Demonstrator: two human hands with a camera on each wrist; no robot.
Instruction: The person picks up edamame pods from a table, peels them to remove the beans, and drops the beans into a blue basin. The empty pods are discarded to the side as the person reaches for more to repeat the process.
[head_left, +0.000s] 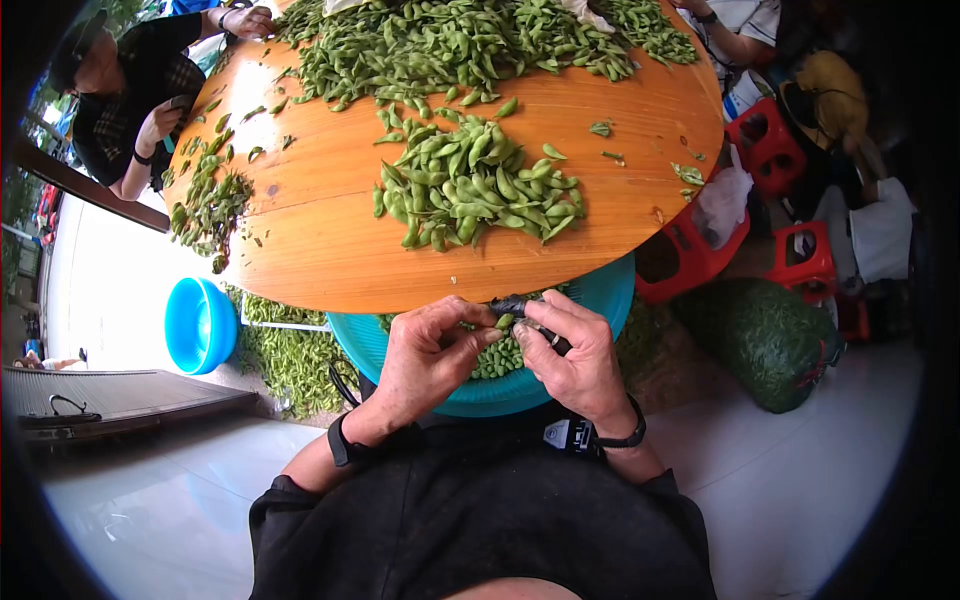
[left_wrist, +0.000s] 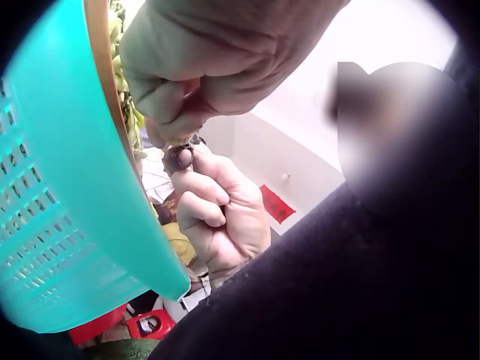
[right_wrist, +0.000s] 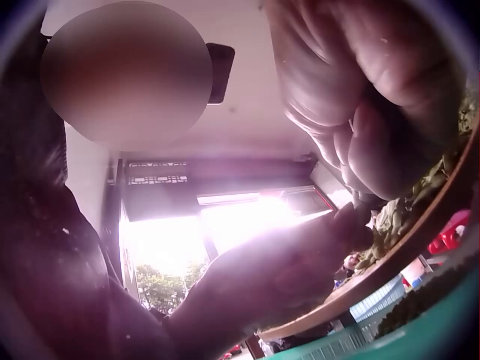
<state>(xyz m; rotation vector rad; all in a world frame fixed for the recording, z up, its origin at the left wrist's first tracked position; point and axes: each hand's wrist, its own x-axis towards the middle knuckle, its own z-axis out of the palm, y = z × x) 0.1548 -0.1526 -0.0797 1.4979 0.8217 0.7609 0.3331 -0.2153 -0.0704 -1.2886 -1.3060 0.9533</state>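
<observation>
In the head view a green pod (head_left: 505,322) is pinched between the thumb and fingers of the left hand (head_left: 430,350). The right hand (head_left: 575,362) meets it there, thumb and fingers closed at the pod's other side, with a black covering (head_left: 508,306) on one finger. Both hands are over a teal basket (head_left: 480,408) holding shelled green beans (head_left: 497,360). In the left wrist view the left hand (left_wrist: 225,52) is above the right hand (left_wrist: 225,214), fingertips together. The right wrist view shows both hands close up; the pod is hard to make out there.
A wooden table (head_left: 330,240) stands in front, bearing a small pile of pods (head_left: 480,185) and a larger heap (head_left: 440,50). A blue basin (head_left: 200,325) is on the left, red stools (head_left: 690,255) and a full green sack (head_left: 760,340) on the right. Other people sit around the table.
</observation>
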